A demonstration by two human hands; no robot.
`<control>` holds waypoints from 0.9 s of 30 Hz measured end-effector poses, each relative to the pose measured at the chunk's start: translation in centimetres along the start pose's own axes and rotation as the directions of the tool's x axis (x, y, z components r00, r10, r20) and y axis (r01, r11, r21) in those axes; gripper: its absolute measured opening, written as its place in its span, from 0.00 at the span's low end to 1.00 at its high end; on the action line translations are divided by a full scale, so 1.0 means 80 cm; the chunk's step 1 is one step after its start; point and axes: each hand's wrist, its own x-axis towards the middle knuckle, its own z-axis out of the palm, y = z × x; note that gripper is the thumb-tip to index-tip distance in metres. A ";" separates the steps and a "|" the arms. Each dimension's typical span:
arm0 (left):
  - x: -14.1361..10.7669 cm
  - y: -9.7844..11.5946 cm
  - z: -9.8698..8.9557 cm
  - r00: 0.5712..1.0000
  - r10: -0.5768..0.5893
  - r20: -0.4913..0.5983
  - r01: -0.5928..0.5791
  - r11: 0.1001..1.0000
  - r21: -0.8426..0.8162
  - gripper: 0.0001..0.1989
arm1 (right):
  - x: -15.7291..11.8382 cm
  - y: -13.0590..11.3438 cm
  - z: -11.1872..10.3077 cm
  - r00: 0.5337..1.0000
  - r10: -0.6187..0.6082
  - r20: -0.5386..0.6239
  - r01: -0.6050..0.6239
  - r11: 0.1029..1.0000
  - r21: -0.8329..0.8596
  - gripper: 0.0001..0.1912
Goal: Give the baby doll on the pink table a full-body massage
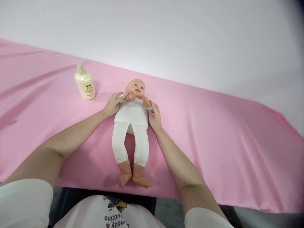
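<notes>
A baby doll (131,111) with a bald head, white top and white trousers lies on its back, its feet toward me. My left hand (115,103) holds the doll at the arm and shoulder on the left side, fingers laid along the sleeve. On the other side my right hand (155,116) grips the doll's sleeve near the wrist, fingers bent. Both of the doll's hands are raised near its chin. The undersides of my fingers are partly hidden.
A pump bottle (85,85) of pale yellow liquid stands left of the doll. Pink cloth (213,142) covers the table, with a white wall (166,38) behind. A small brownish bit (11,122) lies at far left. The table's front edge is close to my body.
</notes>
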 end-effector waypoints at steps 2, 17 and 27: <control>0.000 -0.001 0.000 1.000 -0.019 -0.026 0.018 1.000 -0.025 0.28 | 0.000 -0.003 -0.001 1.000 0.022 -0.011 -0.022 0.999 0.046 0.28; 0.004 -0.028 -0.006 0.953 -0.240 -0.184 0.184 0.943 -0.277 0.43 | 0.005 0.031 0.000 0.960 0.234 -0.150 -0.189 0.946 0.264 0.37; 0.004 -0.002 -0.006 0.997 0.068 0.036 -0.064 0.992 -0.105 0.30 | 0.000 0.003 0.000 1.000 -0.018 -0.024 0.019 0.999 0.031 0.23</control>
